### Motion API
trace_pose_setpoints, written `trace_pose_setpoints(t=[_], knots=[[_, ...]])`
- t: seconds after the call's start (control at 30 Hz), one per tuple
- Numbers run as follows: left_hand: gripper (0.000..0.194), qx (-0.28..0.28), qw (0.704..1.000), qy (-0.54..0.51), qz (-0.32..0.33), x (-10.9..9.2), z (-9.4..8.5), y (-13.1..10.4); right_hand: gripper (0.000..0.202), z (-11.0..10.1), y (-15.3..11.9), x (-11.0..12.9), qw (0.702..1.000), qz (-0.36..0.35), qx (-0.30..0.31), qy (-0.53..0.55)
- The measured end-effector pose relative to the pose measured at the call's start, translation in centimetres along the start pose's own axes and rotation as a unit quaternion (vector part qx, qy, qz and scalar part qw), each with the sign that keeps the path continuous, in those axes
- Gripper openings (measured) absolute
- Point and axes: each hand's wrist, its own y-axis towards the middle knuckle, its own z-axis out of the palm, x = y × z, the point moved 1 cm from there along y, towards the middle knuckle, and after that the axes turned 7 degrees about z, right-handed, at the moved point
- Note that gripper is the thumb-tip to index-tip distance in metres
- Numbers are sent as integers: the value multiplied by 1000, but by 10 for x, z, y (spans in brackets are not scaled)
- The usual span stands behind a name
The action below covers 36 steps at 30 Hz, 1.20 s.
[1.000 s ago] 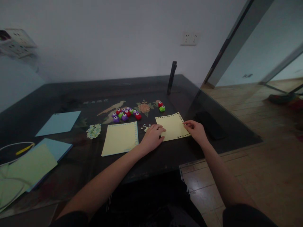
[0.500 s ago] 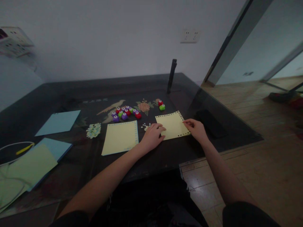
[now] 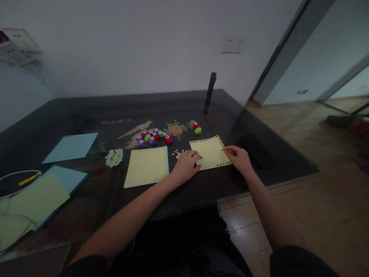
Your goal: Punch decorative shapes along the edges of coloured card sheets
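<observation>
A pale yellow sheet of paper (image 3: 209, 153) lies on the dark table, with rows of small cut-out holes along its top edge, right edge and bottom right corner. My left hand (image 3: 187, 164) rests flat over its left edge, fingers loosely stretched and thumb apart. At the right edge, my right hand (image 3: 238, 157) pinches the sheet between thumb and fingertips. Left of my left hand is a stack of yellow and blue sheets (image 3: 147, 167); the top one has punched holes showing blue. Just behind my left hand lie tiny paper bits (image 3: 178, 154), partly hidden.
Several small red, green and purple pieces with eye-like tops (image 3: 152, 137) sit in a cluster; a red and a green one (image 3: 197, 129) stand apart. A scrap pile (image 3: 114, 157), blue sheets (image 3: 72, 147), a yellow pen-like stick (image 3: 29, 179), and a flat black object (image 3: 256, 150) lie around.
Both hands and the sheet stay almost where they were. Only a slight shift of the camera view shows.
</observation>
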Motion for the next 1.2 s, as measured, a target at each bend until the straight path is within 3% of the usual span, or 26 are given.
trace_pose_setpoints(t=[0.33, 0.67, 0.77, 0.87, 0.93, 1.03, 1.2], knots=[[30, 7, 1000, -1, -6, 0, -1, 0, 19, 3, -1, -1, 997, -54, -23, -50], [31, 15, 1000, 7, -15, -7, -4, 2, 17, 5, 0, 0, 996, -45, -11, -74], [31, 3, 1000, 18, -14, -13, -16, 3, 17, 4, 1, -1, 997, -49, -16, -65], [29, -26, 1000, 15, -3, -12, -39, 1, 17, 1, 1, 3, 996, -61, -39, -51], [27, -48, 999, 8, 4, -3, -58, -6, 17, 0, -1, 13, 995, -72, -53, -40], [24, -78, 997, 6, -14, 28, -85, -28, 16, 5, -6, 38, 994, -96, -48, -9], [25, -85, 984, 78, -132, 97, -115, -78, 15, 36, -13, 98, 985, -166, 54, 14]])
